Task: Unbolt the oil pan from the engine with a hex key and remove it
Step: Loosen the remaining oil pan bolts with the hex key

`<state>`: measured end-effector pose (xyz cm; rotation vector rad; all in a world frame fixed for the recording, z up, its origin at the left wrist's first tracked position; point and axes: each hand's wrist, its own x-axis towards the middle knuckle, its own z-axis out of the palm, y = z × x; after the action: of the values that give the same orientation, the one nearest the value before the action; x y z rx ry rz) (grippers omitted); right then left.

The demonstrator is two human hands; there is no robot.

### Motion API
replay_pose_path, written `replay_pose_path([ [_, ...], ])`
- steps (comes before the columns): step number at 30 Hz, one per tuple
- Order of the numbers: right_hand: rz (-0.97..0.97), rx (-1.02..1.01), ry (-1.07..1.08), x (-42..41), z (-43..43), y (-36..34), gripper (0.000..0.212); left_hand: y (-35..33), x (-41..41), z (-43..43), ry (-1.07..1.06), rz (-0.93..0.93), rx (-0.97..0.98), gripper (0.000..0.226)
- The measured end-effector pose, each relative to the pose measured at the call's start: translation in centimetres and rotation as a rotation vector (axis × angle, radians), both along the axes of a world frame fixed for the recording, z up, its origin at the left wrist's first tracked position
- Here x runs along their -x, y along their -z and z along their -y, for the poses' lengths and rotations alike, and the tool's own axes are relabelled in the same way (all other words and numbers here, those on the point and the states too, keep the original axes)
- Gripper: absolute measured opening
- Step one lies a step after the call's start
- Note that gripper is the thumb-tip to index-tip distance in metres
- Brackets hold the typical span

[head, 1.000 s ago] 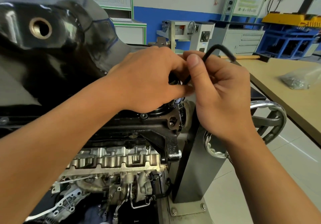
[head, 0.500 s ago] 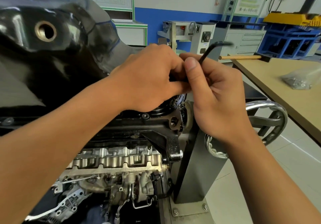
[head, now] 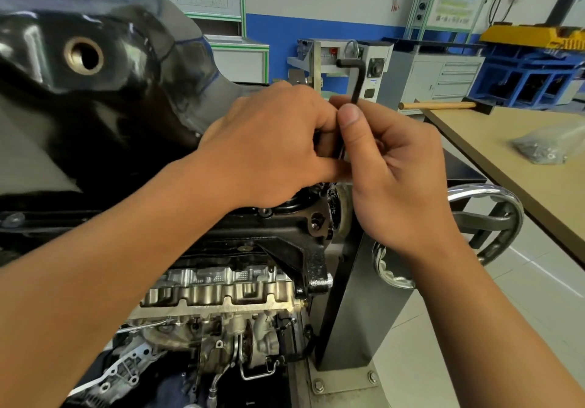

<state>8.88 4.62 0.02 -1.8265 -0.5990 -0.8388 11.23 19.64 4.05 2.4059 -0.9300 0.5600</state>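
Note:
The glossy black oil pan [head: 104,100], with a brass drain hole, sits on top of the upturned engine [head: 221,284] on its stand. A black L-shaped hex key [head: 355,81] stands upright at the pan's right end, its short arm pointing left. My right hand [head: 399,173] pinches the key's shaft between thumb and fingers. My left hand [head: 272,145] is curled beside it, fingertips meeting the right hand at the lower shaft. The key's tip and the bolt are hidden behind my fingers.
A grey stand column [head: 357,297] with a chrome handwheel [head: 487,217] holds the engine. A wooden workbench [head: 522,161] at right carries a plastic bag of small parts [head: 544,145] and a wooden-handled mallet [head: 443,105]. Cabinets and blue racks line the back wall.
The hex key has turned: its bent end pointed right a second ago and now stands upright with the short arm pointing left. Both hands stayed at the pan's right end.

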Motion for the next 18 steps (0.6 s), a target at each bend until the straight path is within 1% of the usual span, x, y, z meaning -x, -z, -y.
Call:
replay_pose_path([
  [1, 0.009, 0.003, 0.007, -0.1, 0.0, 0.1, 0.026, 0.2, 0.0, -0.1, -0.031, 0.029, -0.023, 0.033],
  [4, 0.032, -0.019, 0.008, -0.2, -0.2, 0.3, 0.022, 0.3, -0.1, -0.2, -0.047, 0.062, -0.046, 0.019],
  [7, 0.026, -0.105, 0.017, -0.6, -0.2, 0.8, 0.021, 0.3, -0.4, -0.1, -0.081, 0.123, -0.118, 0.021],
  [9, -0.003, -0.165, 0.017, -0.8, -0.1, 1.1, 0.021, 0.4, -0.5, -0.1, -0.089, 0.195, -0.242, 0.028],
  [12, -0.023, -0.238, 0.030, -1.0, -0.1, 1.5, 0.020, 0.5, -0.5, -0.4, -0.062, 0.273, -0.527, 0.044],
  [14, -0.034, -0.326, 0.035, -1.0, 0.0, 1.4, 0.020, 0.7, -0.6, -0.5, -0.068, 0.323, -0.637, 0.046],
  [16, -0.054, -0.419, 0.043, -1.0, 0.1, 1.2, 0.020, 0.7, -0.5, -0.5, -0.038, 0.335, -0.639, 0.038],
  [18, -0.071, -0.468, 0.049, -1.0, 0.0, 1.0, 0.020, 0.7, -0.5, -0.5, -0.002, 0.340, -0.619, 0.031],
])
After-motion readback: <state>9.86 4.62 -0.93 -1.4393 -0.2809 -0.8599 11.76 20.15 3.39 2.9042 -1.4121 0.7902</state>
